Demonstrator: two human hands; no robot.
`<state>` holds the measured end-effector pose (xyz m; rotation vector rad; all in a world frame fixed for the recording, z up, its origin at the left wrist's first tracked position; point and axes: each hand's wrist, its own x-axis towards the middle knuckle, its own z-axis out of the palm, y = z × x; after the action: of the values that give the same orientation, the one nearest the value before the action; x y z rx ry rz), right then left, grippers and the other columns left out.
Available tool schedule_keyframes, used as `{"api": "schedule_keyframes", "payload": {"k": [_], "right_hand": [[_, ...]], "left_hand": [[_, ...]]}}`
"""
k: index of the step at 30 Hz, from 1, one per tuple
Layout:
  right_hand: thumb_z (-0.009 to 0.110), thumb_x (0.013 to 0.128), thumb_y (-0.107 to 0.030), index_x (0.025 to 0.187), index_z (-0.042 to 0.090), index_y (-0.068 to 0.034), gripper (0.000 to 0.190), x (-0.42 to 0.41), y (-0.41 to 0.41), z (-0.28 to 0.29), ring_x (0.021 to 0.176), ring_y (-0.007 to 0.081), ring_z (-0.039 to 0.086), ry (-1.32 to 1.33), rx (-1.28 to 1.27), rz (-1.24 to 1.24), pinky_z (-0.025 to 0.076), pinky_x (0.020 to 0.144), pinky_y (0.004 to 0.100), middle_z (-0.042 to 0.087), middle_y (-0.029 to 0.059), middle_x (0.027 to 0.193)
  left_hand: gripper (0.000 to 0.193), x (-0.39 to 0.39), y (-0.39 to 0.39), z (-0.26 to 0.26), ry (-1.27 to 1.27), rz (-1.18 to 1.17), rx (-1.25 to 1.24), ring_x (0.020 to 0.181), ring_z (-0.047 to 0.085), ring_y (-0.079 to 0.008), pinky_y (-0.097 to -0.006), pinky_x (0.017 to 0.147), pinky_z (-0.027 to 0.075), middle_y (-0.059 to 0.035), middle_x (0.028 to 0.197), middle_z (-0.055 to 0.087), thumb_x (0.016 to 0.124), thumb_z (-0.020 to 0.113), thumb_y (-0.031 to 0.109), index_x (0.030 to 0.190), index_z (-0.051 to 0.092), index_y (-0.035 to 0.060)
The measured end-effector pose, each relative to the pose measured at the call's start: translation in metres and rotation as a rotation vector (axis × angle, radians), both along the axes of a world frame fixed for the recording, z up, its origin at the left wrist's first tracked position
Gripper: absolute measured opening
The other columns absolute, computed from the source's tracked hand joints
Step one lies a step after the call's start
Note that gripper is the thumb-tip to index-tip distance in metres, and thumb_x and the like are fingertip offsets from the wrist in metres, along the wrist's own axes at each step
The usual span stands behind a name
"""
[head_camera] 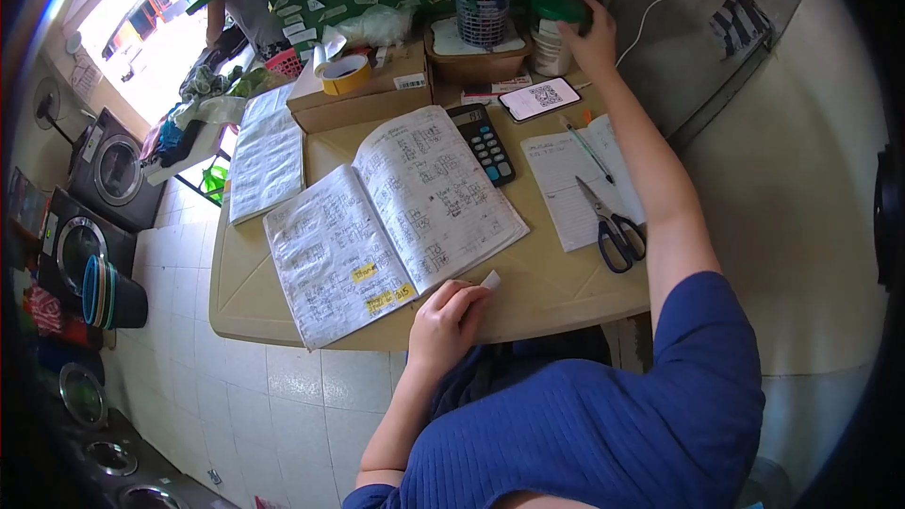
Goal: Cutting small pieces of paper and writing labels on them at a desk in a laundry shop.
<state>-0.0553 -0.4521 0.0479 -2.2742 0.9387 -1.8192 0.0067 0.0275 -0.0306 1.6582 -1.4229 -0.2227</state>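
Note:
My left hand (447, 325) rests at the table's near edge, pinching a small white paper slip (491, 281). At the far right, my right hand (595, 41) reaches to a plastic jar (549, 53), with thumb and fingers around the edge of its green lid (557, 8). What the jar holds is unclear. An open notebook (442, 191) full of handwriting lies in front of me, some entries marked yellow. Beside it are a black calculator (488, 148) and a lit smartphone (539, 99) showing a square code. Scissors (614, 230) and a pen (588, 150) lie on a smaller notebook (558, 191).
Yellow tape (346, 75) sits on a cardboard box (368, 95). Behind stands a pen basket (482, 18) on a lidded container (477, 63). A second notebook (269, 152) lies left. A white cable (661, 0) hangs right. Front-loading machines (117, 170) line the left.

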Motion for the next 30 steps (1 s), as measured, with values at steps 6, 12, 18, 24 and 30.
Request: {"api": "schedule_keyframes", "payload": {"k": [6,12,18,24,30], "right_hand": [[0.077,0.079,-0.022,0.104,0.066,-0.001,0.034,-0.111,0.158,0.04,0.105,0.0293,0.062,0.616,0.782,0.218,0.05,0.088,0.0398,0.064,0.0174,0.11],[0.077,0.078,-0.017,0.12,0.06,0.0,0.049,-0.162,0.259,-0.01,0.11,0.0336,0.059,0.979,0.58,0.25,0.048,0.095,0.0405,0.059,0.0182,0.117],[0.072,0.075,-0.002,0.125,0.055,-0.004,0.053,-0.162,0.269,-0.032,0.115,0.0383,0.053,0.832,0.498,0.168,0.044,0.1,0.0427,0.054,0.0191,0.12],[0.061,0.072,0.01,0.108,0.055,0.0,0.038,-0.163,0.267,-0.037,0.106,0.0406,0.056,0.805,0.516,0.246,0.047,0.092,0.0444,0.056,0.0207,0.106],[0.066,0.07,0.006,0.1,0.058,0.002,0.032,-0.156,0.266,-0.022,0.08,0.023,0.063,0.79,0.653,0.331,0.052,0.072,0.0325,0.064,0.0133,0.093]], "left_hand": [[0.013,-0.001,-0.003,0.005,0.052,-0.065,-0.019,0.086,0.066,-0.0289,-0.0369,0.074,0.054,-0.009,0.093,0.066,0.085,0.065,0.002,0.097,0.068,0.0063],[0.006,0.016,0.002,0.002,0.417,-0.123,0.023,0.087,0.061,-0.0141,-0.0244,0.079,0.047,-0.0064,0.093,0.065,0.089,0.062,-0.004,0.093,0.066,-0.0016],[0.01,0.02,0.007,-0.006,0.858,-0.188,-0.049,0.086,0.054,-0.0037,-0.0202,0.075,0.043,0.0019,0.092,0.06,0.095,0.061,0.002,0.105,0.065,0.0019],[0.009,0.019,0.012,-0.013,0.877,-0.219,-0.139,0.097,0.057,-0.0063,-0.0225,0.086,0.045,-0.0006,0.104,0.063,0.096,0.062,0.004,0.105,0.063,0.0025],[0.008,0.022,0.017,-0.018,0.968,-0.225,-0.229,0.089,0.055,-0.0033,-0.0205,0.081,0.045,0.0025,0.098,0.063,0.096,0.063,0.005,0.104,0.063,0.0035]]}}
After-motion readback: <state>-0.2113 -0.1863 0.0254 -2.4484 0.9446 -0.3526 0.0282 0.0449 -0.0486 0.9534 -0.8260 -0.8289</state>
